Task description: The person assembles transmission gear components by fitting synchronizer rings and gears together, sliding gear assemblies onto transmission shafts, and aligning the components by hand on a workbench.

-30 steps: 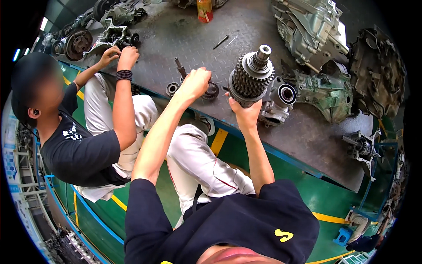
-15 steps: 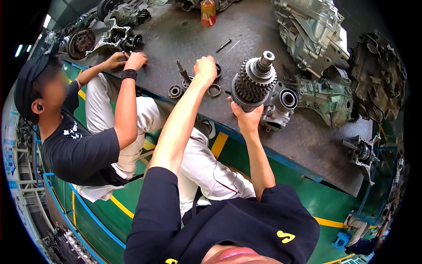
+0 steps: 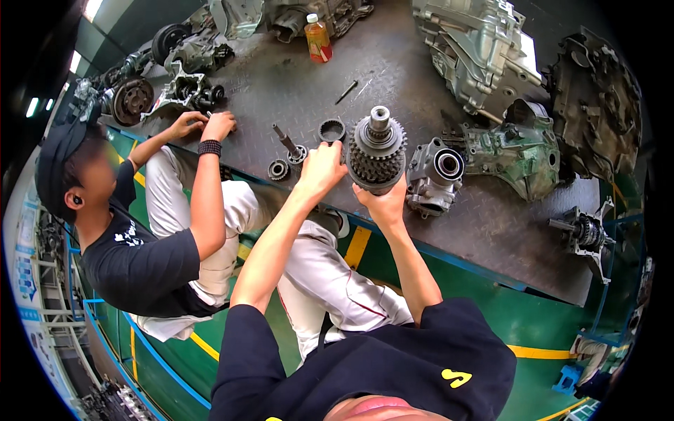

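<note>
My right hand (image 3: 383, 203) grips the lower end of a gear shaft (image 3: 378, 158), a thick stack of dark toothed gears with a bright hollow tip pointing up. Left of it, my left hand (image 3: 323, 170) is closed low over the tabletop, its knuckles close to the gears. Whatever lies in or under its fingers is hidden. Just beyond those fingers a dark toothed ring (image 3: 331, 130) lies on the table. Farther left are a small bearing (image 3: 278, 169) and a thin shaft standing in a round gear (image 3: 296, 154).
A bearing housing (image 3: 435, 175) sits right of the gear shaft, near a greenish casing (image 3: 512, 151) and a large gearbox case (image 3: 477, 56). A bottle (image 3: 318, 41) and a dark rod (image 3: 346, 91) lie farther back. At left, a co-worker (image 3: 140, 238) works at the table edge.
My left hand has come back toward me, over where a second ring lay. The gear shaft in my right hand has moved left, closer to my left hand. The view has shifted slightly.
</note>
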The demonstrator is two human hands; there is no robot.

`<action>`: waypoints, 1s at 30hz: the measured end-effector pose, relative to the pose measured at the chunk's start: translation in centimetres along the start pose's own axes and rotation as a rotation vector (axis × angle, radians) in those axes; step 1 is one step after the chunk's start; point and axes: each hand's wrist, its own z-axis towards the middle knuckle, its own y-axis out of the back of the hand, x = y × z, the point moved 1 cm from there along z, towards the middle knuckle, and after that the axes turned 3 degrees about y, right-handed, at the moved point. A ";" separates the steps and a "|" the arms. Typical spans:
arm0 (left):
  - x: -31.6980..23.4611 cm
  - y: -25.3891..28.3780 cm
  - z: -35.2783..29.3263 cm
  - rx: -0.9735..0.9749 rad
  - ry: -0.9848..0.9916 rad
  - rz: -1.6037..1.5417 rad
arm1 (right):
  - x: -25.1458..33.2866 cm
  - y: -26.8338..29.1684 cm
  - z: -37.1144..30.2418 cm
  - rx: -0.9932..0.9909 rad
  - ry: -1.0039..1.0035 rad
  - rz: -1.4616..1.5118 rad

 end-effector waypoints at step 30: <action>-11.2 22.2 -6.6 0.045 -0.557 -0.239 | -0.2 -0.1 -0.5 0.028 -0.010 0.051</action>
